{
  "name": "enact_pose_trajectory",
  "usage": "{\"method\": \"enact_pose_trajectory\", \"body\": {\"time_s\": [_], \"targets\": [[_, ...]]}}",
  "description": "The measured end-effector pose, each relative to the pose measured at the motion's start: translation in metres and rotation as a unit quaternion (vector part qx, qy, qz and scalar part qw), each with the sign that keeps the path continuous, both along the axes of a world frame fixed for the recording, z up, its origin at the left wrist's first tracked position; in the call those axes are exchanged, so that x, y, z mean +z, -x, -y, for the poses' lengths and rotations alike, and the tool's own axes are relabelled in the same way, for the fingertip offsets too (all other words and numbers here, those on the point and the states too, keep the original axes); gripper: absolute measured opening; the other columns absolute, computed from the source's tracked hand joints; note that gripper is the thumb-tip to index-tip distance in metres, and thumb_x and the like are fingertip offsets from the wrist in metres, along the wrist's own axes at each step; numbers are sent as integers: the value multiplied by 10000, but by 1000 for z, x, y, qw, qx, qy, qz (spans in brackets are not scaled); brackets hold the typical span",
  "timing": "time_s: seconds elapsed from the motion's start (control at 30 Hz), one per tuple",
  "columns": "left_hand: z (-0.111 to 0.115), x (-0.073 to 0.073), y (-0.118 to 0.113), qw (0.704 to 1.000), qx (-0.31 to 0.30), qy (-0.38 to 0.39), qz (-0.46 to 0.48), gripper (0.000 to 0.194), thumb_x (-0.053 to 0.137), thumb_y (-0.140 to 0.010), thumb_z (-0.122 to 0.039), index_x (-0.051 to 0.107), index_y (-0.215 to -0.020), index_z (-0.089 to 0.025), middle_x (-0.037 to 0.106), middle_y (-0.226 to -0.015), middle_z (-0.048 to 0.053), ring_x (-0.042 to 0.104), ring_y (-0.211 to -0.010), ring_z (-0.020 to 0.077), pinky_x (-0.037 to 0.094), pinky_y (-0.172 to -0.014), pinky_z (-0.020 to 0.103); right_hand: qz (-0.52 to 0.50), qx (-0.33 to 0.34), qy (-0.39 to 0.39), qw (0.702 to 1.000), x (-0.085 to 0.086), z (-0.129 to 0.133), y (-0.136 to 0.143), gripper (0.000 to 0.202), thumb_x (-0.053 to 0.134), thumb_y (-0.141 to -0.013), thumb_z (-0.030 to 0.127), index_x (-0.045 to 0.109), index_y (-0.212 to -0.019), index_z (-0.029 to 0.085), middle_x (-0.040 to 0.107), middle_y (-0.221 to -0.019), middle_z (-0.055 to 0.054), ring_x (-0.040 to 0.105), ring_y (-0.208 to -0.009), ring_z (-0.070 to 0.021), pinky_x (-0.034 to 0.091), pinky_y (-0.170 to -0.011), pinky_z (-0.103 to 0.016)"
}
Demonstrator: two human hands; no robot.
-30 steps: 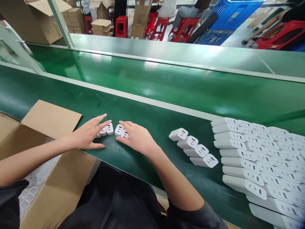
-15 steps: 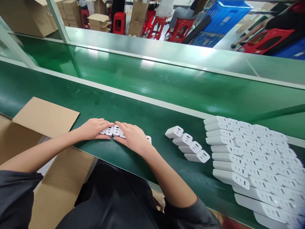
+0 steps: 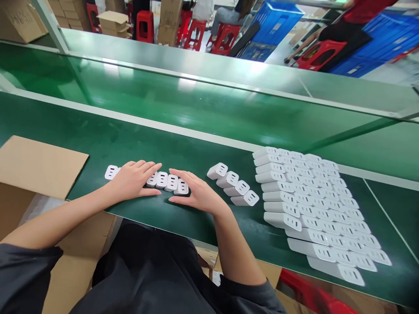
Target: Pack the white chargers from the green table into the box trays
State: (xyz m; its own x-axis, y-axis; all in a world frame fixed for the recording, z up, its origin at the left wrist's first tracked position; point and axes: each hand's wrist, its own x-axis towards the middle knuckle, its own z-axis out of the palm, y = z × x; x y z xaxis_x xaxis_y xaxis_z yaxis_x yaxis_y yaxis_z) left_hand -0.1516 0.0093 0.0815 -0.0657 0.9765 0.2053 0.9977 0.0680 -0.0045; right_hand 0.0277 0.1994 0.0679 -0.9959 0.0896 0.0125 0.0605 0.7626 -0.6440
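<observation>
A short row of white wall chargers (image 3: pixel 162 179) stands on the green bench, port faces up. My left hand (image 3: pixel 131 182) arches over the row's left part, its thumb apart from its fingers, hiding some chargers. At the far left end another charger (image 3: pixel 111 172) shows past my wrist. My right hand (image 3: pixel 199 192) is at the row's right end, thumb and fingers spread around the last charger (image 3: pixel 182 186); whether it touches is hard to tell. To the right, a slanting group of several chargers (image 3: pixel 241 188) stands apart from the large block of chargers (image 3: pixel 314 205).
An open cardboard box (image 3: pixel 42 163) is at the left, its flap over the bench edge. A white rail (image 3: pixel 147 124) runs along the bench's back. Beyond the green belt are red stools (image 3: pixel 145 26), blue crates (image 3: pixel 275 24) and seated people.
The view has shifted to the right. My hands have moved apart along the row and their fingers have spread, uncovering more chargers between them and one at the left end.
</observation>
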Motion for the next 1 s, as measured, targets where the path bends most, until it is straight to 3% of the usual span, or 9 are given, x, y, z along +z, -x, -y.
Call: {"method": "enact_pose_trajectory", "body": {"time_s": [0.23, 0.4, 0.7, 0.83, 1.0], "targets": [[-18, -7, -12, 999, -7, 16, 37, 621, 550, -926, -599, 550, -1343, -139, 685, -1206, 119, 666, -968, 248, 472, -769, 359, -40, 10, 87, 995, -9, -18, -13, 690, 742, -832, 428, 452, -1436, 264, 559, -1424, -90, 534, -1317, -252, 466, -1099, -468], [-21, -12, -12, 999, -13, 22, 27, 474, 502, -969, -553, 601, -1249, -184, 717, -1115, 82, 671, -865, 214, 447, -716, 336, -32, 6, 55, 998, -6, -15, -12, 546, 701, -872, 354, 515, -1377, 258, 620, -1344, -58, 580, -1228, -232, 494, -1044, -425], [-16, -11, -12, 999, -43, 10, 31, 440, 485, -984, -531, 617, -1234, -193, 721, -1105, 70, 685, -882, 204, 470, -708, 339, -46, 12, 18, 999, -7, -8, -9, 413, 665, -896, 326, 570, -1288, 234, 670, -1232, -56, 621, -1098, -232, 523, -955, -414], [-14, -1, -13, 999, -38, 18, 26, 561, 538, -937, -586, 571, -1335, -193, 691, -1205, 103, 671, -1020, 272, 492, -882, 418, -53, 20, -7, 998, -8, -9, -10, 468, 661, -902, 368, 542, -1336, 237, 654, -1263, -72, 612, -1132, -245, 520, -980, -438], [13, 9, -8, 997, 30, -34, 68, 687, 604, -898, -588, 401, -1470, -268, 626, -1335, 78, 593, -1224, 291, 333, -1164, 519, -67, 28, -17, 997, -6, -7, -9, 602, 672, -893, 440, 470, -1425, 245, 612, -1346, -92, 584, -1203, -273, 504, -1014, -464]]}}
